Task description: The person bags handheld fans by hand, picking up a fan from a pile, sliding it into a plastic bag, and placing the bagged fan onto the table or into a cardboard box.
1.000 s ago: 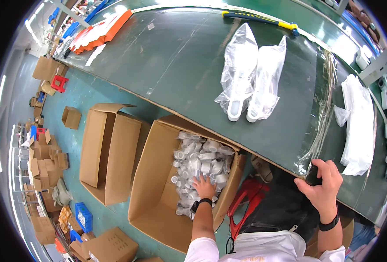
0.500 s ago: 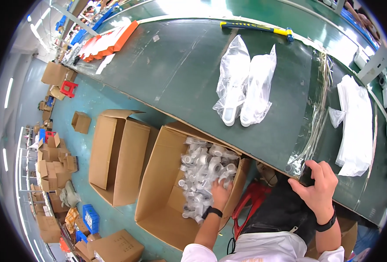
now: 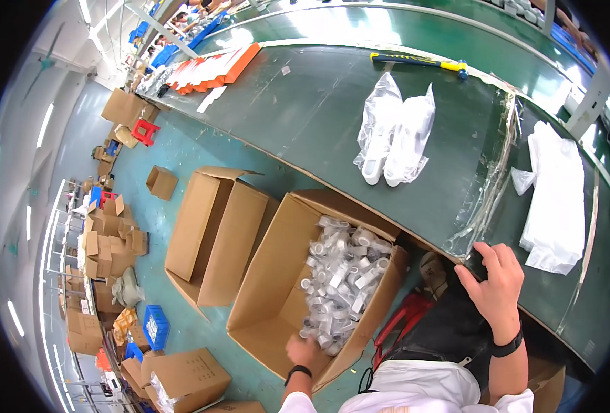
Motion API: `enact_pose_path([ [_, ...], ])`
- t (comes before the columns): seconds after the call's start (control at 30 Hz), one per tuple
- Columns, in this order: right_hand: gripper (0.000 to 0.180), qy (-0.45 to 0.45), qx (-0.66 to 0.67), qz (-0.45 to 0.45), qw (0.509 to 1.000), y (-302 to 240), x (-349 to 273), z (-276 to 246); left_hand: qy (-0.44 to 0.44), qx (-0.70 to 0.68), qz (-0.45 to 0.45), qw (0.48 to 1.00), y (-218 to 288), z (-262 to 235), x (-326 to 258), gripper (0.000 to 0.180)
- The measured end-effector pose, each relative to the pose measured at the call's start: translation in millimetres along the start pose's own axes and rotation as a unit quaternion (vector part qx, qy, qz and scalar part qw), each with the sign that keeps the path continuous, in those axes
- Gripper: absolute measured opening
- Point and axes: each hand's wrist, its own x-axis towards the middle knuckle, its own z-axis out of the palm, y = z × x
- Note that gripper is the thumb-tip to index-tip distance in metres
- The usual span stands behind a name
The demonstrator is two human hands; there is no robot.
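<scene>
My left hand (image 3: 301,350) is low in the open cardboard box (image 3: 263,303), at the near end of a heap of clear-bagged white plastic parts (image 3: 349,282). Its fingers look curled against the nearest parts; what they hold, if anything, is hidden. My right hand (image 3: 495,286) rests at the table's front edge, thumb and fingers apart, holding nothing. Beyond it on the green tabletop (image 3: 305,117) lie two long white pieces in clear bags (image 3: 380,141), side by side. A stack of white plastic bags (image 3: 556,199) lies to the right.
A yellow and black hammer (image 3: 422,62) lies along the table's far edge. Orange-edged white pieces (image 3: 215,69) are at the far left of the table. Another open carton (image 3: 215,234) stands left of the box. Cartons and a blue crate (image 3: 156,327) line the floor.
My left hand has drawn back from the middle of the heap to its near end. My right hand stays at the table edge. The whole view has shifted slightly.
</scene>
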Motion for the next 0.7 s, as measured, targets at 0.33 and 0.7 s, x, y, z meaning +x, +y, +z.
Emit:
enact_pose_path([
  [0.33,0.032,0.006,0.026,-0.004,1.000,0,-6,-2,-0.113,-0.007,-0.283,0.953,-237,52,-4,0.062],
  [0.7,0.028,0.020,0.035,0.000,0.999,-12,-7,2,-0.051,-0.146,-0.273,0.950,-268,112,-32,0.056],
])
